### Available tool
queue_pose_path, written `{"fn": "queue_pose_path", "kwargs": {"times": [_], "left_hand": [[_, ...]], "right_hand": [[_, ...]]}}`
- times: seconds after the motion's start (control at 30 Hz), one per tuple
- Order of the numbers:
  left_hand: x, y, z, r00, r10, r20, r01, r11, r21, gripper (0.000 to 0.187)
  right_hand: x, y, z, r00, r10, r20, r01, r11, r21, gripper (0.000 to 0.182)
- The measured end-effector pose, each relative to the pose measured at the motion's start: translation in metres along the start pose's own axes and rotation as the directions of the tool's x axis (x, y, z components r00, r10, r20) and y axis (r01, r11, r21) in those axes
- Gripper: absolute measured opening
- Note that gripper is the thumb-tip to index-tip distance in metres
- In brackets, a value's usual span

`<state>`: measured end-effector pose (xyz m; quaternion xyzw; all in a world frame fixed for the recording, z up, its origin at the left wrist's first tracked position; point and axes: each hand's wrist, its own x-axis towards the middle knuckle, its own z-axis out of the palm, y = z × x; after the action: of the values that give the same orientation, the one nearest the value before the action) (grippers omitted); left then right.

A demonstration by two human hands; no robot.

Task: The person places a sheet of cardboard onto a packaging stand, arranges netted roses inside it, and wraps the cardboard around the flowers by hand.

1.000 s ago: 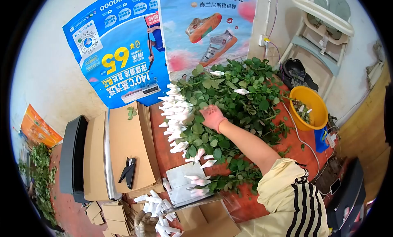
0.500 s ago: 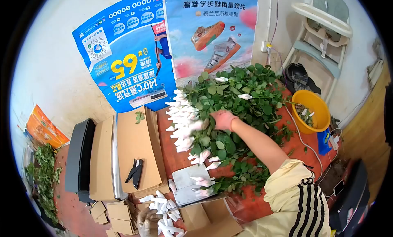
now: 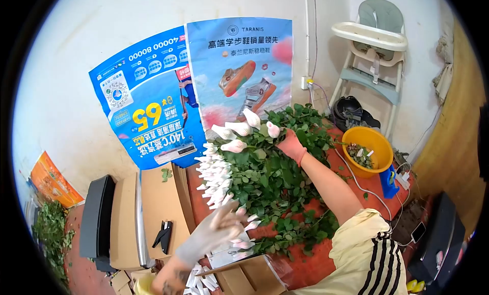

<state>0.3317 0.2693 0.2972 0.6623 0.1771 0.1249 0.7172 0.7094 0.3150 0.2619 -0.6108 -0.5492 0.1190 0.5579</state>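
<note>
My right hand [image 3: 293, 146], in a pink glove, is closed around leafy stems of several roses [image 3: 244, 127]. Their buds, wrapped in white net sleeves, point left and stand above the pile. My left hand [image 3: 216, 231], in a pale glove, hovers over the front of the table with fingers apart. Its fingertips come close to a few netted buds at the near end. Beneath and beside my right hand spreads a large heap of green rose foliage [image 3: 275, 178], with a row of white-netted buds [image 3: 213, 172] along its left side.
Left stand cardboard sheets [image 3: 163, 208] with a black stapler [image 3: 163, 236] on top. Loose white net sleeves [image 3: 201, 282] and an open cardboard piece [image 3: 249, 277] lie in front. A yellow basin [image 3: 384, 152] of clippings and a white cable [image 3: 369, 195] are at right.
My right hand has raised a bunch of roses off the heap, up and away. My left hand has risen from the loose sleeves toward the buds. The view has shifted.
</note>
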Motion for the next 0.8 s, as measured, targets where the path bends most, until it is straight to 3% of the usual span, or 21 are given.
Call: {"fn": "queue_pose_path", "kwargs": {"times": [0.1,0.17,0.2,0.23,0.27,0.3,0.33,0.37,0.4,0.47,0.5,0.53,0.6,0.67,0.7,0.73,0.8], "left_hand": [[0.072,-0.029,-0.017,0.997,-0.035,-0.075,0.041,0.997,0.069,0.110],[0.112,-0.054,-0.036,0.986,-0.020,-0.163,0.032,0.997,0.069,0.125],[0.129,-0.067,-0.037,0.945,0.100,-0.311,-0.085,0.995,0.061,0.110],[0.141,-0.066,-0.041,0.961,0.156,-0.229,-0.153,0.988,0.031,0.094],[0.152,-0.065,-0.045,0.967,0.211,-0.145,-0.214,0.977,-0.004,0.078],[0.163,-0.070,-0.047,0.967,0.210,-0.143,-0.212,0.977,0.001,0.078],[0.174,-0.078,-0.047,0.953,0.188,-0.238,-0.238,0.951,-0.199,0.059],[0.179,-0.082,-0.045,0.935,0.143,-0.325,-0.270,0.881,-0.389,0.040],[0.181,-0.086,-0.045,0.938,0.134,-0.320,-0.259,0.884,-0.389,0.040],[0.179,-0.085,-0.035,0.927,0.075,-0.366,-0.267,0.820,-0.507,0.037],[0.174,-0.083,-0.032,0.935,0.103,-0.340,-0.285,0.789,-0.544,0.038],[0.176,-0.091,-0.036,0.936,0.099,-0.338,-0.280,0.792,-0.542,0.038],[0.181,-0.113,-0.048,0.945,0.054,-0.321,-0.182,0.906,-0.382,0.041],[0.153,-0.082,-0.019,0.941,0.103,-0.323,-0.218,0.913,-0.345,0.040],[0.147,-0.076,-0.011,0.938,0.048,-0.343,-0.110,0.980,-0.164,0.041],[0.139,-0.060,0.004,0.946,0.042,-0.322,-0.062,0.997,-0.052,0.043],[0.129,-0.041,0.023,0.959,0.031,-0.281,-0.011,0.997,0.070,0.046]], "right_hand": [[-0.016,-0.011,0.001,0.999,-0.015,-0.036,0.018,0.996,0.087,0.050],[-0.007,0.063,0.010,0.986,-0.162,-0.038,0.149,0.962,-0.227,0.058],[-0.013,0.074,0.013,0.975,-0.218,-0.052,0.188,0.920,-0.343,0.060],[-0.023,0.061,0.011,0.983,-0.186,0.004,0.182,0.957,-0.227,0.061],[-0.041,0.007,0.006,0.980,-0.177,0.092,0.196,0.943,-0.268,0.064],[-0.034,0.045,0.015,0.964,-0.226,0.137,0.262,0.895,-0.362,0.069],[-0.032,0.081,0.025,0.945,-0.267,0.186,0.324,0.833,-0.449,0.074],[-0.040,0.052,0.029,0.944,-0.212,0.254,0.315,0.808,-0.498,0.079],[-0.053,0.023,0.023,0.939,-0.046,0.340,0.229,0.823,-0.520,0.085],[-0.065,0.018,0.028,0.952,-0.136,0.274,0.280,0.747,-0.603,0.088],[-0.067,0.021,0.033,0.919,-0.160,0.362,0.379,0.619,-0.688,0.095],[-0.073,0.018,0.036,0.893,-0.200,0.403,0.430,0.647,-0.630,0.095],[-0.086,-0.001,0.043,0.923,-0.130,0.362,0.373,0.530,-0.762,0.085],[-0.088,-0.007,0.048,0.940,-0.081,0.332,0.328,0.484,-0.811,0.076],[-0.086,-0.010,0.047,0.954,-0.043,0.298,0.287,0.428,-0.857,0.067],[-0.086,-0.005,0.049,0.958,-0.173,0.230,0.282,0.420,-0.863,0.045],[-0.079,0.002,0.041,0.949,-0.259,0.183,0.304,0.583,-0.754,0.035]]}}
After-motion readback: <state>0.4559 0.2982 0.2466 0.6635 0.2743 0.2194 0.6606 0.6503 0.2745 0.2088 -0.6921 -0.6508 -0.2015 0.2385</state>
